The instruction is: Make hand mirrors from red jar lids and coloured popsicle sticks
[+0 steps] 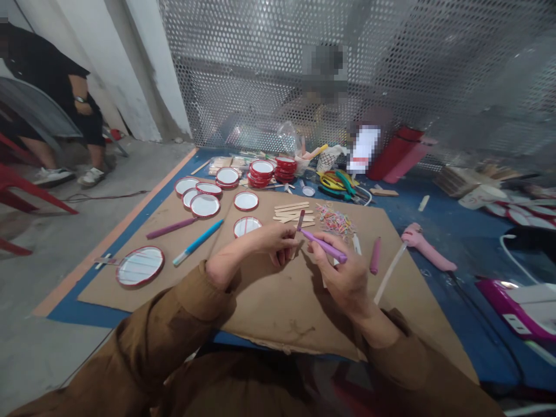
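My left hand (278,240) is closed on a small craft stick (301,218), its upper part coloured dark reddish-purple. A purple marker (325,245) is gripped in my right hand (345,281), with its tip at the stick's edge. Just beyond my hands lie several bare craft sticks (293,207) and a heap of small coloured rubber bands (335,221). A red-rimmed white jar lid (247,226) with bands stretched across it sits behind my left wrist. To the right of my right hand is a purple-pink marker piece (376,255).
Cardboard (269,307) covers part of the blue table. At left are a banded lid with a stick (139,266), a blue marker (198,242) and loose lids (205,205). A pink glue gun (430,248) lies right; pliers and a lit phone (364,147) stand behind. A person sits far left.
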`<state>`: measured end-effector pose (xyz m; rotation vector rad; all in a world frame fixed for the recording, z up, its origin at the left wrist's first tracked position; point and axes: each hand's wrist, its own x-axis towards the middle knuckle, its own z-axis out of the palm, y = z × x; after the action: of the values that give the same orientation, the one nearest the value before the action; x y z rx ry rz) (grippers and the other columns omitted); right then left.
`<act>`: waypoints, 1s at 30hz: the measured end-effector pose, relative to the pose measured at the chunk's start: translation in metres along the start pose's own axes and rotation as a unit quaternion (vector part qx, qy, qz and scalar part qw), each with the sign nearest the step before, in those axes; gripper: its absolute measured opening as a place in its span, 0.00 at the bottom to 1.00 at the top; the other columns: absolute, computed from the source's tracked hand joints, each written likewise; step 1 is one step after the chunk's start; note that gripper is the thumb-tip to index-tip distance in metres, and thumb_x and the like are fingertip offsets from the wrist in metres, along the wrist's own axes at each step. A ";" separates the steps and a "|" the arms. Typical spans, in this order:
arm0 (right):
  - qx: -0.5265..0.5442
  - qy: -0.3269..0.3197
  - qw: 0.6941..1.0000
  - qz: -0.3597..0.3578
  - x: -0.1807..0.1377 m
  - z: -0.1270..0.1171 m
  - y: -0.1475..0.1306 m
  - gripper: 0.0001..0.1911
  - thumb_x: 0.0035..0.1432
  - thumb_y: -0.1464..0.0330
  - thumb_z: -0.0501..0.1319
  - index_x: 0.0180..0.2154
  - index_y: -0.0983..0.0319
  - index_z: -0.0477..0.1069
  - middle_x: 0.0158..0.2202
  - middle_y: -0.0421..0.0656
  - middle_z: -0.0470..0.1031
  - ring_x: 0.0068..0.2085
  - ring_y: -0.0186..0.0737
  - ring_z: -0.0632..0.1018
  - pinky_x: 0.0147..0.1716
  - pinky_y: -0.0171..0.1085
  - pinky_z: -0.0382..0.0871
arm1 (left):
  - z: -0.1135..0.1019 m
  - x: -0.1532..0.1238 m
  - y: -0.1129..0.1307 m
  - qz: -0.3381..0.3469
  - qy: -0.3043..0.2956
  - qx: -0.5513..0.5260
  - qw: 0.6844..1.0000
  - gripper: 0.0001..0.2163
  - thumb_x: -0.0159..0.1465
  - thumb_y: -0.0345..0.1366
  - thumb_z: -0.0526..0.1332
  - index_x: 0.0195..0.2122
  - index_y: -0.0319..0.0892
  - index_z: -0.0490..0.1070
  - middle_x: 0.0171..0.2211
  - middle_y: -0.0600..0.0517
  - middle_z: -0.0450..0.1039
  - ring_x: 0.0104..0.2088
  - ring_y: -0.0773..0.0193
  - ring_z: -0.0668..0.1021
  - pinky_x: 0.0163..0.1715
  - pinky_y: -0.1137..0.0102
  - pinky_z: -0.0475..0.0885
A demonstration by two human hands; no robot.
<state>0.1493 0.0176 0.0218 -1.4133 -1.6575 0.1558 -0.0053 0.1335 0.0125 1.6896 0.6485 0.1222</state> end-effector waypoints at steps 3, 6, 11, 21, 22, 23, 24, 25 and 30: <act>0.002 0.011 1.000 0.003 0.000 0.000 0.000 0.10 0.63 0.64 0.58 0.41 0.62 0.75 0.36 0.44 0.81 0.36 0.41 0.81 0.38 0.37 0.74 | 0.000 0.000 0.001 -0.005 -0.001 -0.003 1.000 0.09 0.66 0.31 0.54 0.28 0.40 0.66 0.17 0.57 0.70 0.17 0.70 0.75 0.20 0.78 0.71; 0.008 -0.010 1.000 -0.005 0.000 0.001 0.001 0.11 0.63 0.64 0.58 0.42 0.62 0.75 0.35 0.44 0.81 0.35 0.40 0.81 0.37 0.37 0.74 | 0.001 -0.001 0.002 -0.002 -0.001 -0.005 1.000 0.09 0.66 0.31 0.55 0.27 0.40 0.66 0.16 0.57 0.69 0.17 0.70 0.75 0.19 0.78 0.70; -0.016 0.043 0.999 -0.001 -0.001 -0.001 0.005 0.09 0.62 0.66 0.59 0.41 0.61 0.75 0.35 0.44 0.81 0.35 0.41 0.81 0.38 0.38 0.74 | 0.001 -0.001 0.005 -0.020 0.005 0.004 1.000 0.08 0.66 0.30 0.53 0.28 0.39 0.65 0.17 0.57 0.69 0.18 0.69 0.75 0.18 0.78 0.71; -0.002 0.062 0.998 -0.022 -0.002 -0.001 0.008 0.10 0.64 0.65 0.59 0.45 0.58 0.74 0.38 0.45 0.81 0.39 0.44 0.81 0.45 0.46 0.74 | 0.003 -0.001 0.005 -0.003 -0.003 -0.007 1.000 0.06 0.64 0.29 0.56 0.29 0.40 0.64 0.18 0.58 0.69 0.16 0.69 0.73 0.18 0.76 0.69; -0.004 0.062 0.998 -0.024 -0.002 -0.001 0.007 0.10 0.64 0.65 0.59 0.45 0.58 0.74 0.39 0.46 0.81 0.40 0.44 0.81 0.45 0.47 0.74 | 0.003 0.000 0.004 0.005 0.000 -0.006 1.000 0.06 0.64 0.30 0.57 0.29 0.40 0.64 0.18 0.58 0.68 0.15 0.70 0.73 0.17 0.77 0.68; -0.009 0.062 0.998 -0.027 -0.002 -0.001 0.008 0.10 0.64 0.65 0.58 0.46 0.58 0.74 0.40 0.46 0.81 0.40 0.45 0.81 0.45 0.47 0.74 | 0.003 0.000 0.004 0.012 0.004 -0.005 1.000 0.06 0.64 0.31 0.57 0.29 0.40 0.65 0.17 0.58 0.68 0.15 0.71 0.72 0.16 0.78 0.67; -0.020 0.061 0.997 -0.033 -0.002 -0.001 0.008 0.11 0.64 0.65 0.58 0.46 0.58 0.74 0.40 0.46 0.81 0.41 0.45 0.81 0.45 0.47 0.73 | 0.003 0.000 0.004 0.019 0.005 -0.005 1.000 0.06 0.65 0.32 0.58 0.30 0.40 0.65 0.17 0.58 0.68 0.14 0.72 0.71 0.15 0.79 0.66; -0.038 0.062 0.996 -0.041 -0.001 -0.002 0.009 0.11 0.65 0.65 0.58 0.46 0.58 0.74 0.41 0.46 0.81 0.42 0.45 0.81 0.46 0.47 0.73 | 0.003 0.000 0.003 0.023 0.004 -0.006 1.000 0.06 0.65 0.34 0.58 0.30 0.40 0.66 0.17 0.58 0.68 0.14 0.73 0.71 0.15 0.79 0.65; -0.180 0.050 0.975 -0.119 0.009 -0.024 0.030 0.13 0.65 0.68 0.55 0.49 0.60 0.73 0.45 0.48 0.80 0.45 0.47 0.79 0.47 0.47 0.69 | 0.005 0.002 -0.001 0.032 0.020 -0.025 0.999 0.06 0.67 0.37 0.55 0.34 0.41 0.64 0.22 0.57 0.71 0.14 0.73 0.72 0.14 0.79 0.66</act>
<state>0.1881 0.0242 0.0222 -1.4391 -1.8161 -0.3644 -0.0020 0.1301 0.0104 1.6631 0.6158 0.2163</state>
